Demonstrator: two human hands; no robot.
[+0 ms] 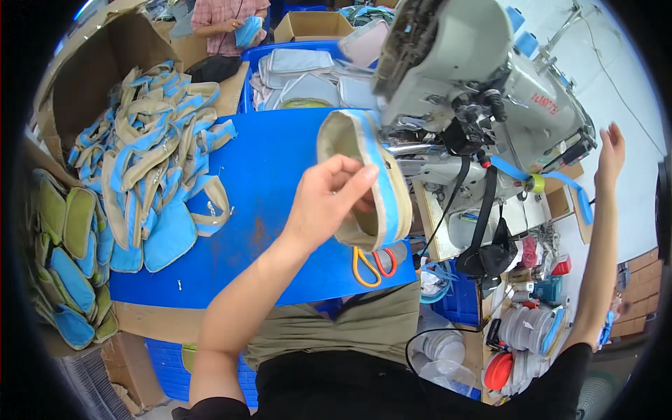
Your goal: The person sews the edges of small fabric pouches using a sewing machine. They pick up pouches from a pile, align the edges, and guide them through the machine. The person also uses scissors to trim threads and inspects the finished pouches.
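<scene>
My left hand [329, 196] pinches the near edge of a beige fabric loop with a blue stripe [386, 189], between thumb and fingers. The loop stands on its side above the blue table [259, 150], close to the arm of a white sewing machine [521, 84]. Off to the right, my right hand [611, 154] is raised beside the machine, its fingers stretched out and nothing visible in them. A blue tape [512, 168] passes from the machine by a yellow-green roller [535, 183]. Scissors with orange and red handles [365, 269] lie by the table's front edge, below the loop.
Beige and blue strips [154, 150] heap at the table's left, spilling from a cardboard box [80, 77]. Green and blue fabric pieces [66, 259] are stacked beside it. Behind stands a blue bin [246, 91] of pale panels; another person [227, 28] handles blue cloth beyond.
</scene>
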